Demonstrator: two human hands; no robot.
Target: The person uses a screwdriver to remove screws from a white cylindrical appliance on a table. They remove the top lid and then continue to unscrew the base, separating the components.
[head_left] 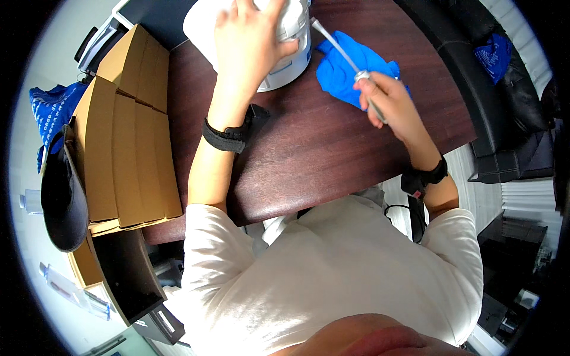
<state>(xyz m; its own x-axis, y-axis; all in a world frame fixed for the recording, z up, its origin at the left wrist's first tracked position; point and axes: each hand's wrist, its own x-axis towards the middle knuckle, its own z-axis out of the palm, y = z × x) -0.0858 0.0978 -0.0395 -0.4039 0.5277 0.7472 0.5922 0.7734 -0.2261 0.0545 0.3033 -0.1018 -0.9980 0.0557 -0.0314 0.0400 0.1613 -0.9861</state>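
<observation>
A dark reddish-brown wood-grain surface (309, 160) fills the middle of the view, its near edge curving above the white T-shirt (332, 267) of the person at work. On the right stands a black sofa (484, 127) on a pale floor (490, 193); along the left edge are upright cardboard boxes (130, 154), packed too closely to count, with one dark cap (62, 190) beside them. There are three pieces of blue fabric: a plain blue cloth (338, 80) crumpled on the surface, a white-printed one (56, 110) near the boxes, and another printed one (494, 58) on the sofa. Two black wristbands (224, 139) are worn, one per arm. One screwdriver (338, 47) and one white container (291, 74) are in use. The container is bulky and rounded, with blue marks low on its side (its top is cut off by the upper edge), and stands at the far side of the surface. The left hand (246, 44) lies over it, fingers spread and thumb against it; how firm that grip is, I cannot tell. The right hand (392, 107), slightly blurred, has its grip closed around the screwdriver's handle; the slim silvery shaft slants over the plain cloth, its tip near the container.
</observation>
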